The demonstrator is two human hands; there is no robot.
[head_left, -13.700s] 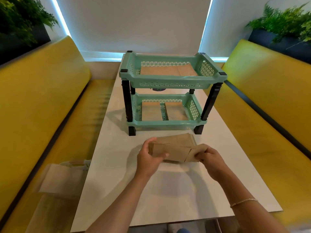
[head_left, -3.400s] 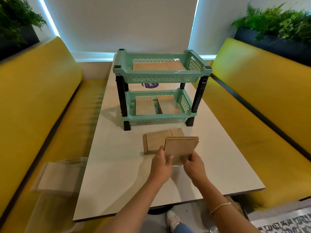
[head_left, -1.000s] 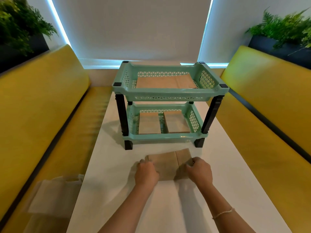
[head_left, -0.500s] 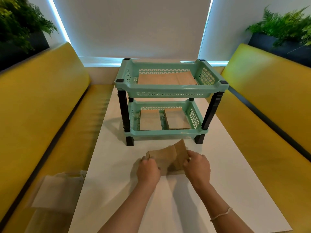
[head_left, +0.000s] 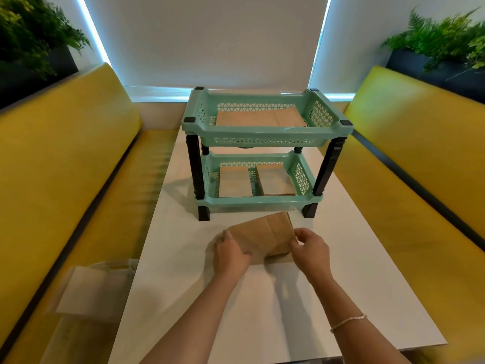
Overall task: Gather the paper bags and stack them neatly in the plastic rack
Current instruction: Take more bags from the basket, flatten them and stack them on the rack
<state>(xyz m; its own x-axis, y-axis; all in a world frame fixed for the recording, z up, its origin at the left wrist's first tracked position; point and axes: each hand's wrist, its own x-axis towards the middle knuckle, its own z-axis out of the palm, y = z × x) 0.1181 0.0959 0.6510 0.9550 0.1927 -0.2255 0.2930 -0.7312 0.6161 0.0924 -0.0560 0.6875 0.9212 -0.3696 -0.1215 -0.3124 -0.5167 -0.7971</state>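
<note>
I have a single head-worn view, looking forward and down along the tabletop [head_left: 262, 311]. Both forearms enter from the bottom edge, close to the lens. The rack [head_left: 265, 134] sits at frame centre, a little farther off. Yellow benches [head_left: 65, 166] fill the left and right sides, bent by the wide lens.

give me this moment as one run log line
phase: gathering | left hand: grips paper bags left end | right hand: grips right end | bags: tilted up off table | rack: bags on both tiers
</note>
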